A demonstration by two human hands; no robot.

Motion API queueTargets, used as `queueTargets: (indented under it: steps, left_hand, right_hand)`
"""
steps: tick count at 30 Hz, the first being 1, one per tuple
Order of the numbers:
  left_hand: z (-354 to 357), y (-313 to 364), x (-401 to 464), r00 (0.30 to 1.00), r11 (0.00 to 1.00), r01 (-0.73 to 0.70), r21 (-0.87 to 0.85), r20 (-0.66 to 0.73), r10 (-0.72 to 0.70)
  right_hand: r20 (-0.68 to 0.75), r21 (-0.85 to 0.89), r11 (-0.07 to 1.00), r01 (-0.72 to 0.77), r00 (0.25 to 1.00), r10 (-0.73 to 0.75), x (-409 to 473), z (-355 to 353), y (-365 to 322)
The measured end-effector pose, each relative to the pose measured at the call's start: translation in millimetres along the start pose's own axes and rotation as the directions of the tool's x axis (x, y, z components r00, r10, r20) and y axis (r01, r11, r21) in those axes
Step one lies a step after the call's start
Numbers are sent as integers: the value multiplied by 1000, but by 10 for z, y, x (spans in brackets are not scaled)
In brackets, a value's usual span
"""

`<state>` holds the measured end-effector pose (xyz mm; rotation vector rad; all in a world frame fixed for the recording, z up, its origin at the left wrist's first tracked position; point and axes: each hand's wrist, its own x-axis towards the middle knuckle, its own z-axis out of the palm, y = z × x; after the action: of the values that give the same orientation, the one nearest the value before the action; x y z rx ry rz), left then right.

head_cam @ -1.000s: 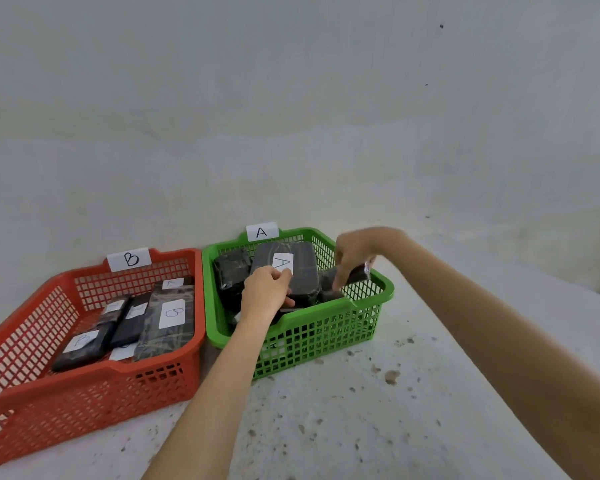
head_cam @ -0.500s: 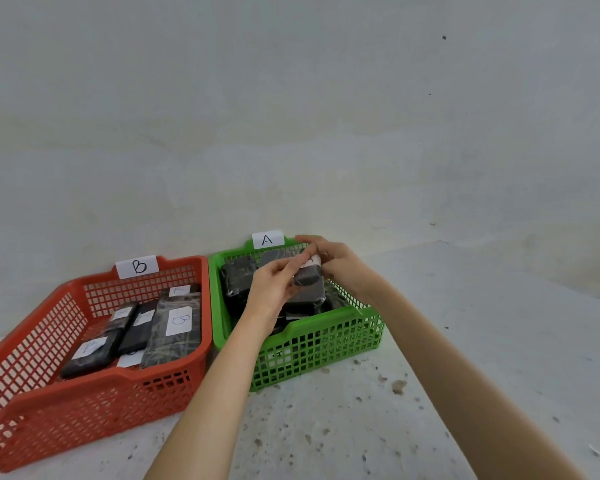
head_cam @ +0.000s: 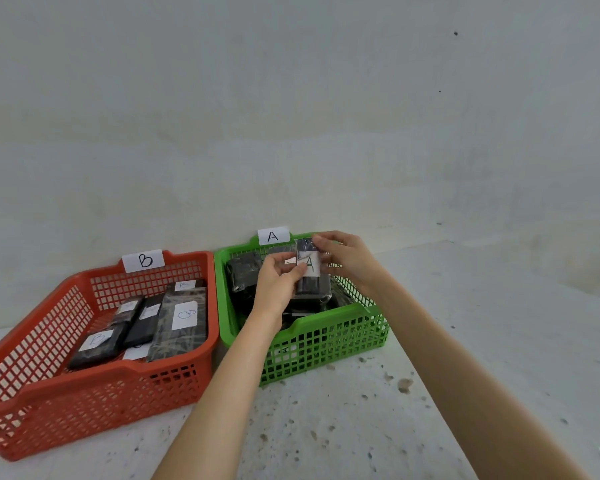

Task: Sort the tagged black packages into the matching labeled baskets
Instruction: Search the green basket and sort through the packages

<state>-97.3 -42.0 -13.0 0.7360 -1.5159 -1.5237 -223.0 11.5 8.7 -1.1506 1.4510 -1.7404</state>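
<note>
Now, from the left: the red basket with its "B" label holds several black packages lying flat, their white tags up — nothing there has moved in the last second. Just beside it, touching at the rim, stands the green basket with the "A" label, already rather full of black packages.

What changed is above the green basket. A second ago the hands were apart, the left one low on the pile and the right one pulling a small package from the right side of the basket. Since then both hands have come together and lifted it. The left hand pinches the package at its lower left edge with thumb and fingers; the right hand pinches its upper right edge. The package now stands upright between them, over the basket, its tag turned to the camera — it reads "A".

I judge this as a check of the tag. The letter matches the basket below, so the package probably only needs to be laid back flat on the pile.
</note>
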Motion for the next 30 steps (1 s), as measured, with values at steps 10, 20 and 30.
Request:
queueTargets:
  steps: [10, 20, 30]
  left_hand:
    - [-37, -39, 44, 984, 995, -13, 101, -173, 30]
    - [-48, -71, 86, 965, 995, 40, 88, -263, -16]
    - [-20, -71, 112, 977, 991, 127, 35, -178, -118]
  right_hand:
    - [52, -988, 149, -39, 827, 560, 140, -165, 234]
    - [-3, -947, 287, -142, 899, 437, 173, -163, 199]
    - [148, 217, 916, -338, 939, 312, -172, -280, -144]
